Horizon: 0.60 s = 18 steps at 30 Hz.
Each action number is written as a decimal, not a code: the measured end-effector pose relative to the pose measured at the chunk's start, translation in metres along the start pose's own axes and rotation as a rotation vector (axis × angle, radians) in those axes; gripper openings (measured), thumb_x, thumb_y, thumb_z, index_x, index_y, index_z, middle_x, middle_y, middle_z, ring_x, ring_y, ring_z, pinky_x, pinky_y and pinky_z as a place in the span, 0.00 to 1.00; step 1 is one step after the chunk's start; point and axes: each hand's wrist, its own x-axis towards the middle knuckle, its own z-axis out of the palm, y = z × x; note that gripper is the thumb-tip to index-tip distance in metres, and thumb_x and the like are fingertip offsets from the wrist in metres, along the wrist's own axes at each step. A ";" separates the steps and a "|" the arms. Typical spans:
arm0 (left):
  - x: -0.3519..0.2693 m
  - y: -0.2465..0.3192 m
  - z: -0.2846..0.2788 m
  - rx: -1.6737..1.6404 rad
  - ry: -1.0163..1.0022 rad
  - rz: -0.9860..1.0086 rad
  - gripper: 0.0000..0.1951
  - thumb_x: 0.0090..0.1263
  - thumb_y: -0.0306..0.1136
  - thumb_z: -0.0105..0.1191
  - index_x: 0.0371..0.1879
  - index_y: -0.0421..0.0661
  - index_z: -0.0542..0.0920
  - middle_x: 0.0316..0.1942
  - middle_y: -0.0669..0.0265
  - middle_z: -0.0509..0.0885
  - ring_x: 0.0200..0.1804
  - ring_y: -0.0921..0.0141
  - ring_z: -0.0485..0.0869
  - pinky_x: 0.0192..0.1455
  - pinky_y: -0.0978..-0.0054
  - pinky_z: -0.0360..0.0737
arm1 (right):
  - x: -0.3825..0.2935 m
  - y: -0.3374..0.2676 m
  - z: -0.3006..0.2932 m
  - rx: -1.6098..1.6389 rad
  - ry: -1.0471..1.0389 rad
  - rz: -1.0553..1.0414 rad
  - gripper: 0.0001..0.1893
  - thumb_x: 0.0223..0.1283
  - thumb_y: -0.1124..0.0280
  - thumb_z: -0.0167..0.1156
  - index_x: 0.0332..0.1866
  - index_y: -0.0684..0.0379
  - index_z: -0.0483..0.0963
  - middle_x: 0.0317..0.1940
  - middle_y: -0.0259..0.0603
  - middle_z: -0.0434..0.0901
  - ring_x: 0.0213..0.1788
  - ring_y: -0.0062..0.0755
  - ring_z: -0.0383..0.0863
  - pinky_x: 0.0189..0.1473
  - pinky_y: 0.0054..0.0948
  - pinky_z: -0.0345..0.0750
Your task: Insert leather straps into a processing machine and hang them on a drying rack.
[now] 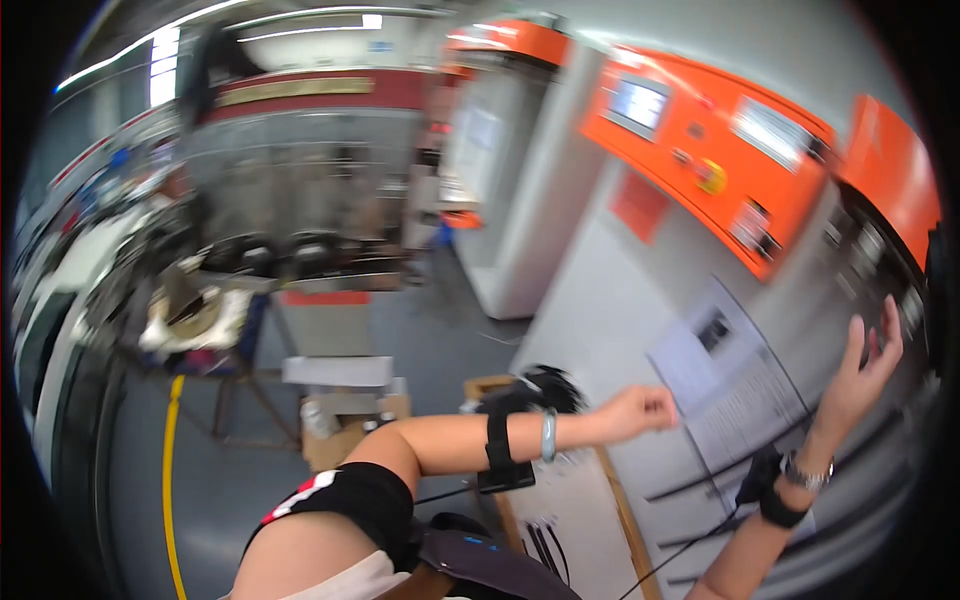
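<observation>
My left hand (637, 414) is in front of the grey machine panel, beside a printed sheet (731, 382) with a dark picture and text. Its fingers are curled, and nothing shows in them, though the hand is blurred. A pale bangle (549, 435) and a black strap circle that forearm. Farther right, my right hand (862, 367) is raised with fingers apart and holds nothing. It is near the dark opening of the orange and grey machine. A metal-band watch (806, 472) and a black strap are on that wrist. An orange control panel (705, 150) with a screen is above both hands.
Below my left arm is a wood-edged white surface (577, 517) with black strips. Cardboard boxes (330, 442) stand on the grey floor. Farther left are a metal-framed stand with a white-covered top (236, 322) and a yellow floor line (171, 480). Cables hang from both forearm straps.
</observation>
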 end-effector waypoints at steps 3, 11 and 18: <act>-0.062 0.019 -0.026 0.150 -0.043 -0.171 0.07 0.66 0.31 0.54 0.28 0.44 0.75 0.23 0.78 0.72 0.28 0.84 0.67 0.34 0.83 0.68 | -0.011 -0.046 0.031 0.372 -0.165 0.140 0.17 0.62 0.75 0.53 0.56 0.63 0.67 0.54 0.38 0.71 0.59 0.27 0.67 0.59 0.27 0.63; -0.285 0.144 -0.128 0.367 0.463 -0.427 0.06 0.67 0.33 0.55 0.33 0.43 0.77 0.29 0.76 0.76 0.35 0.83 0.71 0.41 0.82 0.70 | -0.025 -0.276 0.183 1.080 -0.799 -0.003 0.12 0.56 0.74 0.57 0.47 0.59 0.74 0.40 0.33 0.76 0.45 0.23 0.75 0.44 0.22 0.71; -0.452 0.195 -0.176 0.345 0.754 -0.380 0.06 0.67 0.30 0.54 0.36 0.41 0.77 0.34 0.73 0.79 0.39 0.82 0.74 0.46 0.82 0.72 | -0.005 -0.437 0.285 1.263 -0.793 -0.171 0.09 0.55 0.72 0.57 0.39 0.63 0.77 0.29 0.38 0.81 0.32 0.23 0.79 0.35 0.23 0.74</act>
